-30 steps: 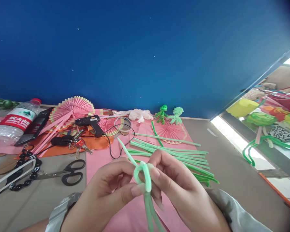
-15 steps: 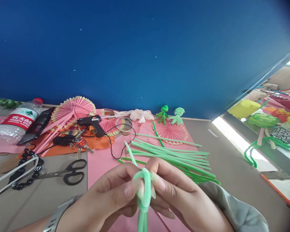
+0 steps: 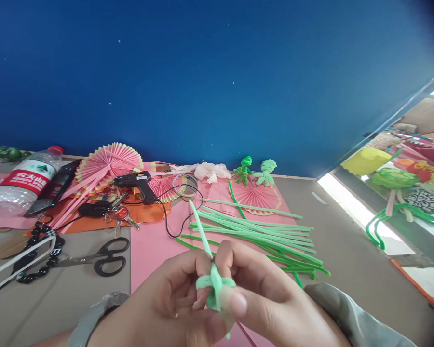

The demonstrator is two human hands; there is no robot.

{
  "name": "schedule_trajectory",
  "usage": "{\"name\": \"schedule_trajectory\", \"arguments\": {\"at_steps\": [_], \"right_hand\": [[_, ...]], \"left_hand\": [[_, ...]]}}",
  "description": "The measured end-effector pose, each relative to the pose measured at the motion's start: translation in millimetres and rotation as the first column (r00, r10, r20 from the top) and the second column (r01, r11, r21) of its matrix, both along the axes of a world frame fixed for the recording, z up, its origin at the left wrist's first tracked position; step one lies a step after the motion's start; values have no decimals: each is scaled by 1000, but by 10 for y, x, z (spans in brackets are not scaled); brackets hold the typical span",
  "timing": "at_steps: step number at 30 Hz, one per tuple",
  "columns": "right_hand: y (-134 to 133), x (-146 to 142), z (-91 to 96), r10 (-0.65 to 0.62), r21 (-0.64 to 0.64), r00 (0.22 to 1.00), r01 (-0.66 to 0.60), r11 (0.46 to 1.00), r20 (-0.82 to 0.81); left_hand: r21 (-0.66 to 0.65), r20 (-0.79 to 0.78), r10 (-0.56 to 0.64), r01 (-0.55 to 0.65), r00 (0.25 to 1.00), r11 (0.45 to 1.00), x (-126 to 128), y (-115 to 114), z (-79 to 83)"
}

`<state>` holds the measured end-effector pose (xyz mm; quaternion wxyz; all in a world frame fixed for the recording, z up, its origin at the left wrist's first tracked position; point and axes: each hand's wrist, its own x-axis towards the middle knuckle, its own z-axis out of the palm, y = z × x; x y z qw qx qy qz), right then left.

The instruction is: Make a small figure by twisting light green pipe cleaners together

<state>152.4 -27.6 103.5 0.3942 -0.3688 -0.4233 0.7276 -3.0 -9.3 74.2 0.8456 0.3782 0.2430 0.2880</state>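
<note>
On the clear bottle (image 3: 9, 205), big white Chinese writing is printed across the red part of the label (image 3: 27, 180), and 农夫山 can be read. Above it, a little green mountain sign is shown on white. On a bead (image 3: 57, 251) of the black bracelet (image 3: 42, 272), the white letter E can be seen. A small white sticker (image 3: 142, 178) is stuck on the black glue gun (image 3: 148, 193), and some marks are shown on the red key tag (image 3: 121, 213), but these cannot be read.
</note>
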Motion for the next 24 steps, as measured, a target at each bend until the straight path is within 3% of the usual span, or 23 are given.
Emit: {"name": "schedule_trajectory", "arguments": {"at_steps": [8, 12, 19, 24], "right_hand": [[-35, -4, -173, 96, 17, 983, -95, 995, -153], [-18, -9, -182, 109, 64, 977, -99, 993, -183], [-44, -32, -129, 44, 23, 986, -41, 999, -158], [-5, 9, -131, 28, 14, 992, -27, 1000, -121]], "left_hand": [[199, -165, 84, -50, 983, 979, -37, -96, 40], [173, -186, 110, -78, 976, 982, 2, -143, 3], [143, -282, 73, -33, 957, 989, 20, -130, 34], [356, -211, 158, -75, 965, 931, 12, -110, 29]]}}
